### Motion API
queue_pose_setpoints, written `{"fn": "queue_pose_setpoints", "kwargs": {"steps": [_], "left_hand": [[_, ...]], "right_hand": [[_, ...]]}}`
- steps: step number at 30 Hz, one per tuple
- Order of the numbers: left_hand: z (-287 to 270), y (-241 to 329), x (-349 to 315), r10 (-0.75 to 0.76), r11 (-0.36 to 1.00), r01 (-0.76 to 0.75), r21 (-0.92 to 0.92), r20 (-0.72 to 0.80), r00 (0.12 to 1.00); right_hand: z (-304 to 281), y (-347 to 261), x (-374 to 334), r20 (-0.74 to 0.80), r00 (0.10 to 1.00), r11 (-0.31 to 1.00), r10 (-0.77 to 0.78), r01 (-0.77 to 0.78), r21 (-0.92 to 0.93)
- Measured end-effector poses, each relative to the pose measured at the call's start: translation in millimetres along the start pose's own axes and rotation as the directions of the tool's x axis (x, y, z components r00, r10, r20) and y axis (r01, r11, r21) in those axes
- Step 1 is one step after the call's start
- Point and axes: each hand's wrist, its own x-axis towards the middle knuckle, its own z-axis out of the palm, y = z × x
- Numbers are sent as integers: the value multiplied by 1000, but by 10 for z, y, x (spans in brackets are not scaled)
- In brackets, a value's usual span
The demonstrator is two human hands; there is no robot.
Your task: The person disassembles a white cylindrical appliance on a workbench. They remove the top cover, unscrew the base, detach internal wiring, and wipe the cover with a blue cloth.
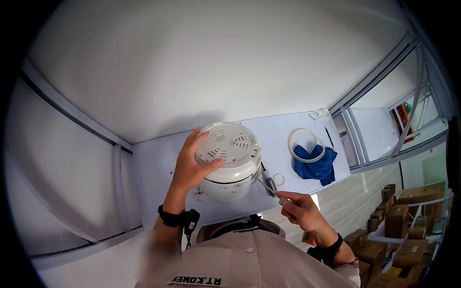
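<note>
Toward the front of a white tabletop (pixel 273 137) stands a rounded white appliance (pixel 228 162), slotted plastic base uppermost, small floral prints on its glossy side. The left hand (pixel 190 165) spreads thumb and fingers wide across the base; the right hand (pixel 300 211) grips a slender tool (pixel 266 186), its shaft reaching the appliance's side, tip contact unclear. Rightward, a pale ring (pixel 289 143) lies on crumpled blue cloth (pixel 314 170). Dark lettering marks the beige shirt (pixel 230 259); cardboard boxes (pixel 396 223) stand beyond.
</note>
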Motion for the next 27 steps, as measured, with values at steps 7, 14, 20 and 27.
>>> {"fn": "queue_pose_setpoints", "kwargs": {"steps": [7, 14, 20, 27], "left_hand": [[-86, -134, -69, 161, 985, -165, 44, 87, 983], [-92, -173, -184, 215, 970, -222, 99, 76, 974], [-92, -243, -213, 273, 954, -276, 115, 41, 961], [-78, -201, -231, 263, 959, -264, 107, 23, 965]], "right_hand": [[13, -12, -21, -52, 998, 992, -22, 16, -123], [30, 101, -25, -54, 965, 899, -257, 218, -379], [90, -6, -116, 43, 819, 478, -573, 376, -794], [-25, 97, -68, 85, 723, 244, -686, 338, -909]]}}
